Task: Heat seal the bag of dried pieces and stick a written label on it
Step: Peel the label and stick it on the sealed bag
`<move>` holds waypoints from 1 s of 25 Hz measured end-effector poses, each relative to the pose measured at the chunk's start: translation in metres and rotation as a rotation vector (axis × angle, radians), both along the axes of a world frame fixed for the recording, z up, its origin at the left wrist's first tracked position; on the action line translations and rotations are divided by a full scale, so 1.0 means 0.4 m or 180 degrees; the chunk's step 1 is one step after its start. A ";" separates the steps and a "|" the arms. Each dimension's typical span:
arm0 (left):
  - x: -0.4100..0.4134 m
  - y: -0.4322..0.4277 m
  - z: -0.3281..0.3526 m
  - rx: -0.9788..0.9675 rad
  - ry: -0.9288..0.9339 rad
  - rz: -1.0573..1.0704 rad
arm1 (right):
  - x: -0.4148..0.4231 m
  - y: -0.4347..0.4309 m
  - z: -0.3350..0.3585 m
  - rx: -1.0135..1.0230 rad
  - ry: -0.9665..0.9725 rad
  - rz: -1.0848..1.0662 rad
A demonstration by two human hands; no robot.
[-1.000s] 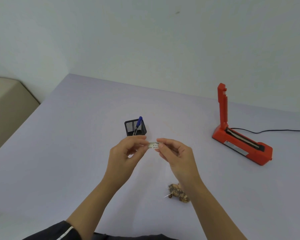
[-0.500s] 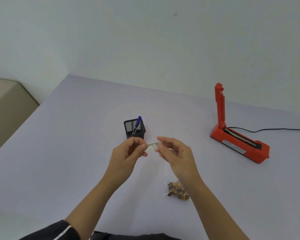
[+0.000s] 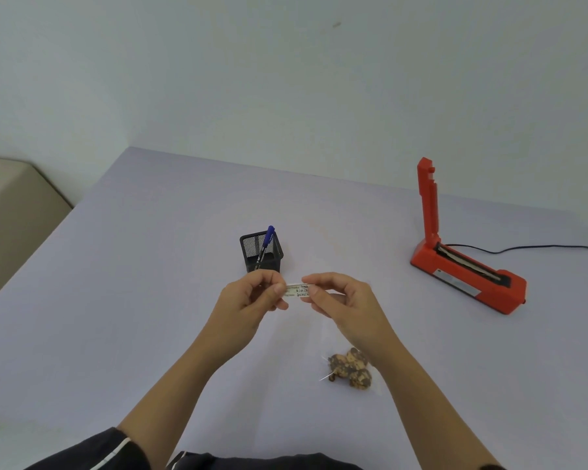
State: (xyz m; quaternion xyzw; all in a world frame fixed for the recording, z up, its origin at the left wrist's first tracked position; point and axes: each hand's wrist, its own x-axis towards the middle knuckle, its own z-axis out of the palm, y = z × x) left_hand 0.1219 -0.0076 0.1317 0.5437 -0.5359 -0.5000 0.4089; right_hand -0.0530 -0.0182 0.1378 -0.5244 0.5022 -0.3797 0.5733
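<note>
Single head-worn wide-angle view, facing forward and down over tabletop. Both forearms enter from bottom edge; left hand and right hand near frame centre, close to lens. Far tabletop edge and bare wall fill upper half. No second view.

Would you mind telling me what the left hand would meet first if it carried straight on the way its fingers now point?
Probably the right hand: the left hand points rightward along the label they both pinch, so the fingertips would meet almost at once. Depth is uncertain.
</note>
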 end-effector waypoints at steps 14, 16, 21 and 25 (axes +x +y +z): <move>-0.008 -0.013 -0.031 0.0557 0.0476 0.0455 | 0.001 -0.013 -0.065 0.0283 -0.0108 -0.0010; 0.001 -0.024 -0.052 0.0664 0.0488 0.0834 | 0.007 -0.031 -0.095 0.0279 0.0077 -0.0062; 0.041 -0.042 -0.117 0.0979 0.0290 0.1603 | 0.049 -0.119 -0.265 -0.0056 0.1529 0.0261; 0.071 -0.029 -0.157 0.1196 0.0117 0.1717 | 0.106 -0.190 -0.393 -0.0379 0.2503 0.0930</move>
